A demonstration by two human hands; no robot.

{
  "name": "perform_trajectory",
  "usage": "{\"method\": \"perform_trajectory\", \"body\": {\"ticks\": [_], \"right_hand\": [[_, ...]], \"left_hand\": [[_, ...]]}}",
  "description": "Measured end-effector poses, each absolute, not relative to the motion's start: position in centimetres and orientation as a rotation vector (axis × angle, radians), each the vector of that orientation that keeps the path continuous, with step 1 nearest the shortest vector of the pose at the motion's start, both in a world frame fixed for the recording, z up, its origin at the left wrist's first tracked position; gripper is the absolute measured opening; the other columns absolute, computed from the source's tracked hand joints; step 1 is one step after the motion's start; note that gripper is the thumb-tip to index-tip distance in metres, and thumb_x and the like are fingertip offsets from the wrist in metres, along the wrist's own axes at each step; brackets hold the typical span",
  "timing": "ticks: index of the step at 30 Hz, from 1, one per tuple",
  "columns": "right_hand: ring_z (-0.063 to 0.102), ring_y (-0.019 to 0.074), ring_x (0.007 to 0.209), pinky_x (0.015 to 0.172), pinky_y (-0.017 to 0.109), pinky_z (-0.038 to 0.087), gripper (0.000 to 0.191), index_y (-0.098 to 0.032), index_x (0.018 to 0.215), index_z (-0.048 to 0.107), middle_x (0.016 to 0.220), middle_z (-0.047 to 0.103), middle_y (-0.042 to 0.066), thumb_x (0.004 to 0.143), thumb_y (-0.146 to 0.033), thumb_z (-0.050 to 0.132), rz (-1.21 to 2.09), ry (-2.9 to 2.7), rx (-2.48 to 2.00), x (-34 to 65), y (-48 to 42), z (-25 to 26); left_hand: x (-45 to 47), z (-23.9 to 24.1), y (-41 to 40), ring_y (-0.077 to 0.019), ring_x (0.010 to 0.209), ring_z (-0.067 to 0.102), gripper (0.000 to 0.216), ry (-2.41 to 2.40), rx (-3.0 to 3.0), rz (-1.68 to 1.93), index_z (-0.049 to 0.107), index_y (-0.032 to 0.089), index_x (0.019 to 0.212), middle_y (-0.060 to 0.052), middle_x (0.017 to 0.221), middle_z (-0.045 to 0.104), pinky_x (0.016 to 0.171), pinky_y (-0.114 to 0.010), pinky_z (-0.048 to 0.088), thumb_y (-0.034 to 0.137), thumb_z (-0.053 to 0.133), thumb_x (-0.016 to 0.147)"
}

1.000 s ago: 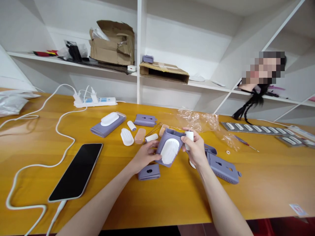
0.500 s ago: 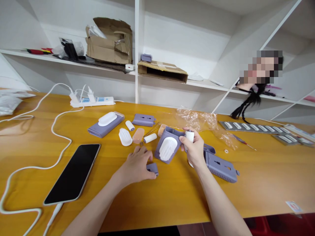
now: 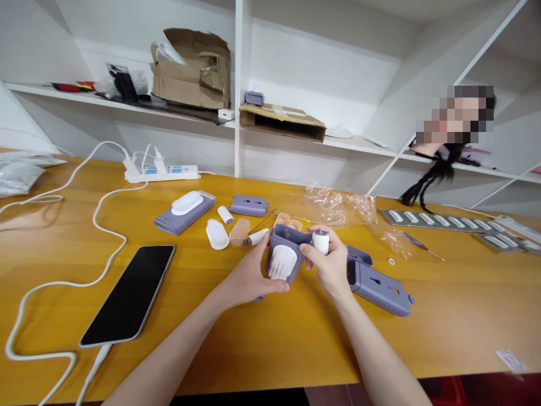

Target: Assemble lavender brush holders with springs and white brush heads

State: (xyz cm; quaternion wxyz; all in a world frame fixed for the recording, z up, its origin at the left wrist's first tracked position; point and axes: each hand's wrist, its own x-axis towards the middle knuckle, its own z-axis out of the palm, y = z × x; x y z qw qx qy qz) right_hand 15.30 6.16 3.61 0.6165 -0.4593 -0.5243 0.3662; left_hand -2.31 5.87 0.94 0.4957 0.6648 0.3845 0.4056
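l hand (image 3: 249,276) clamped on purple case (image 3: 291,242), r hand (image 3: 330,266) on its edge + white cyl (image 3: 321,243); room twd table (image 3: 313,344) front.

The yellow table (image 3: 296,344) bears a phone (image 3: 129,296) and purple casings (image 3: 382,294).

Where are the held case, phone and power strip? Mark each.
Held case (image 3: 284,258): head view, white oval panel.
Phone (image 3: 129,294): head view, middle of dark screen.
Power strip (image 3: 168,176): head view, white casing.
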Motion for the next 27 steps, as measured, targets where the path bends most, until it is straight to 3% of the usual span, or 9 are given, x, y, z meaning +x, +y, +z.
{"method": "perform_trajectory", "body": {"ticks": [5,8,16,20,23,27], "right_hand": [[0.039,0.0029,0.032,0.031,0.017,0.026,0.024,-0.021,0.082,0.054,0.058,0.05,-0.009,0.063,-0.022,0.069,0.795,-0.932,-0.964,15.6,6.8,3.7],[0.038,0.002,0.032,0.032,0.017,0.026,0.023,-0.02,0.079,0.051,0.055,0.047,-0.01,0.064,-0.022,0.068,0.841,-0.769,-0.916,15.2,6.9,3.9],[0.043,0.0033,0.033,0.033,0.018,0.026,0.024,-0.018,0.075,0.054,0.062,0.053,-0.007,0.061,-0.028,0.07,1.147,-0.817,-1.052,15.2,7.4,3.0],[0.044,0.0062,0.035,0.036,0.022,0.03,0.022,-0.017,0.082,0.056,0.066,0.06,-0.002,0.068,-0.033,0.059,1.247,-0.896,-1.115,17.1,8.1,3.2],[0.049,0.0102,0.041,0.043,0.024,0.036,0.021,-0.018,0.082,0.055,0.063,0.061,-0.001,0.063,-0.026,0.054,1.297,-0.891,-1.151,18.2,8.6,3.2],[0.054,0.0114,0.056,0.052,0.022,0.038,0.032,-0.018,0.09,0.055,0.073,0.064,-0.001,0.058,-0.018,0.061,1.157,-1.019,-1.204,18.2,8.3,3.2]], "left_hand": [[-1.6,0.4,5.3,-0.032,0.135,0.018,0.114,0.982,1.886,1.009,0.004,0.032,0.142,-0.008,0.149,0.018,0.107,-0.049,0.02,0.029,0.076,0.054],[-0.9,0.1,5.1,-0.033,0.135,0.016,0.118,1.111,2.038,1.082,0.001,0.033,0.142,-0.007,0.149,0.016,0.107,-0.051,0.019,0.031,0.078,0.051],[-2.6,-0.8,7.0,-0.0301,0.127,0.033,0.096,1.277,1.995,1.241,0.016,0.024,0.138,-0.012,0.136,0.037,0.104,-0.045,0.026,0.018,0.068,0.058],[-4.4,-0.8,8.2,-0.029,0.125,0.035,0.092,1.191,2.086,1.17,0.021,0.021,0.136,-0.012,0.134,0.039,0.103,-0.043,0.028,0.018,0.067,0.057],[-4.9,-0.6,8.3,-0.0273,0.124,0.034,0.089,1.144,2.219,1.053,0.023,0.022,0.134,-0.008,0.133,0.041,0.104,-0.043,0.029,0.013,0.064,0.055],[-5.1,-0.2,8.0,-0.0248,0.124,0.031,0.082,1.067,2.294,0.985,0.029,0.026,0.129,-0.004,0.133,0.041,0.105,-0.043,0.028,0.005,0.058,0.056]]}}
